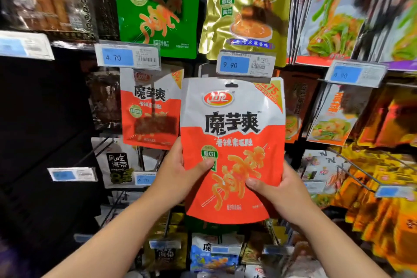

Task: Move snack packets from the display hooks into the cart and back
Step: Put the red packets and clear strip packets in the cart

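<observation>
Bright even light, blurred warped edges

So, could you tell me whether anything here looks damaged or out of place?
Nothing stands out. The orange packet, held in the left hand and right hand, looks upright and intact; the frame's edges are too blurred to judge.

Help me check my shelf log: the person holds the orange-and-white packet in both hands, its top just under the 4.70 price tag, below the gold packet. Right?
One slip: in the head view the orange-and-white packet sits just under the 9.90 price tag; the 4.70 price tag hangs further left. The left hand and right hand do hold it, below the gold packet.
</observation>
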A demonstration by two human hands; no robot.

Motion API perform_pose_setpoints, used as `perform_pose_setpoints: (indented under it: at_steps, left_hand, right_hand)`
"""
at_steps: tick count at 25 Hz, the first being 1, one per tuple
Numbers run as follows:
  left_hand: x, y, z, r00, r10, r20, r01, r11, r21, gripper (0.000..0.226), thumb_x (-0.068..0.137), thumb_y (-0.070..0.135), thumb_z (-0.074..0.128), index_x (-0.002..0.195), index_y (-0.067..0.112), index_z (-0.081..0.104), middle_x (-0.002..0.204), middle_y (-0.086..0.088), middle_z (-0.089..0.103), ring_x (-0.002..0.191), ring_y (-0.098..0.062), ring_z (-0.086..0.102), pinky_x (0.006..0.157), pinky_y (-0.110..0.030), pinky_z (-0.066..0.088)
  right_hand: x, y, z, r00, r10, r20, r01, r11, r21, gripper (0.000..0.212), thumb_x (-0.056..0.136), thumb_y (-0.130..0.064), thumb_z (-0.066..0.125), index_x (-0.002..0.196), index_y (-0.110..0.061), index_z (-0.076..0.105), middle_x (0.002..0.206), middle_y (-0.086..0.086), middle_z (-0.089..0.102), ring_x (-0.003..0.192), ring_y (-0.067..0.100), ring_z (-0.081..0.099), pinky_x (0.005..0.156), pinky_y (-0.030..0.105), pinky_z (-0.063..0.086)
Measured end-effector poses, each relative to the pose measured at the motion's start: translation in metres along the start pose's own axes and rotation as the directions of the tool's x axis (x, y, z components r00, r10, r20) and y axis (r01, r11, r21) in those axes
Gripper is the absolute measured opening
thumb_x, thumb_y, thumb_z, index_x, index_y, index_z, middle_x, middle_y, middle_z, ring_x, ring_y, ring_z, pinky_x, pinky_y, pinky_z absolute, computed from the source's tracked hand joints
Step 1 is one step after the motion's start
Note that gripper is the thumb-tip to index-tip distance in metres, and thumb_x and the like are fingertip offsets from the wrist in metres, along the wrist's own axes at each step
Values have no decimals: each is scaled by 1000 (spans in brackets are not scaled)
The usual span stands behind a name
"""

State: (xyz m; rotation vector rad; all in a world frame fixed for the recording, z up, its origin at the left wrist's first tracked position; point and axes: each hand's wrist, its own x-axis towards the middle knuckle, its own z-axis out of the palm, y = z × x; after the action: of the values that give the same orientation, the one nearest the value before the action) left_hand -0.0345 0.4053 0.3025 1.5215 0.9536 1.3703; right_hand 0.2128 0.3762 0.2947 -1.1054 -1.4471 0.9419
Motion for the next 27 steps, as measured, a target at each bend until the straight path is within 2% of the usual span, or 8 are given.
perform_pose_setpoints:
  at_steps: [3, 5, 9, 11, 16, 18, 24, 27]
  left_hand:
    - [8, 9, 2, 1000, 3, -3, -3, 1000, -10, 46, 79, 27, 80, 120, 31, 59, 118, 7, 76, 109, -15, 73, 95, -45, 58]
    - [14, 12, 2, 1000, 22, 10, -22, 1000, 17, 44, 83, 21, 82, 119, 32, 59, 117, 7, 76, 109, -15, 73, 93, -42, 58]
    - [25, 16, 0, 1000, 28, -2, -28, 998, 58, 40, 90, 13, 79, 118, 33, 58, 112, 17, 76, 104, -6, 73, 81, -21, 59]
    - [29, 17, 0, 1000, 16, -15, -15, 998, 60, 39, 90, 15, 79, 117, 34, 59, 110, 18, 76, 101, -4, 73, 76, -18, 58]
    - [39, 18, -1, 1000, 2, -13, -1, 999, 53, 37, 92, 16, 77, 119, 34, 59, 116, 10, 75, 105, -7, 73, 89, -32, 59]
    - [37, 13, 2, 1000, 4, -10, -4, 998, 61, 38, 91, 16, 78, 119, 34, 59, 116, 11, 75, 105, -6, 73, 89, -32, 58]
    - [36, -2, 6, 998, 35, -47, -33, 998, 47, 36, 89, 21, 80, 116, 33, 61, 116, 9, 75, 107, -10, 73, 92, -37, 58]
    - [42, -8, 4, 999, -35, -32, 39, 992, 119, 34, 91, 22, 79, 114, 38, 58, 116, 12, 73, 106, -6, 71, 95, -38, 57]
  right_hand:
    - [0, -2, 1, 999, 17, -38, -15, 999, 41, 51, 66, -32, 87, 111, -33, 63, 104, -13, 77, 94, 10, 75, 71, 23, 60]
    - [1, -2, 2, 998, 31, -61, -27, 998, 65, 53, 65, -34, 87, 113, -35, 63, 106, -12, 77, 96, 11, 75, 79, 32, 59]
    - [10, -8, 2, 996, 56, -63, -51, 996, 74, 55, 66, -37, 90, 112, -36, 62, 105, -13, 77, 95, 10, 75, 83, 39, 58]
    - [16, -12, 3, 996, 60, -60, -56, 997, 58, 57, 64, -41, 91, 113, -37, 62, 106, -13, 77, 95, 9, 75, 82, 37, 57]
    - [24, -13, 6, 995, 60, -84, -55, 997, 56, 58, 63, -41, 88, 115, -35, 63, 105, -13, 77, 95, 9, 75, 82, 35, 58]
    - [19, -8, 5, 993, 83, -80, -77, 994, 79, 55, 65, -39, 88, 114, -34, 63, 105, -12, 77, 94, 11, 75, 79, 35, 60]
    - [19, -1, 4, 991, 103, -85, -96, 992, 81, 56, 64, -39, 85, 114, -31, 62, 101, -12, 78, 90, 11, 76, 67, 24, 60]
    - [23, 2, 8, 989, 113, -92, -109, 993, 45, 50, 65, -37, 84, 111, -31, 63, 97, -15, 78, 86, 9, 76, 65, 23, 59]
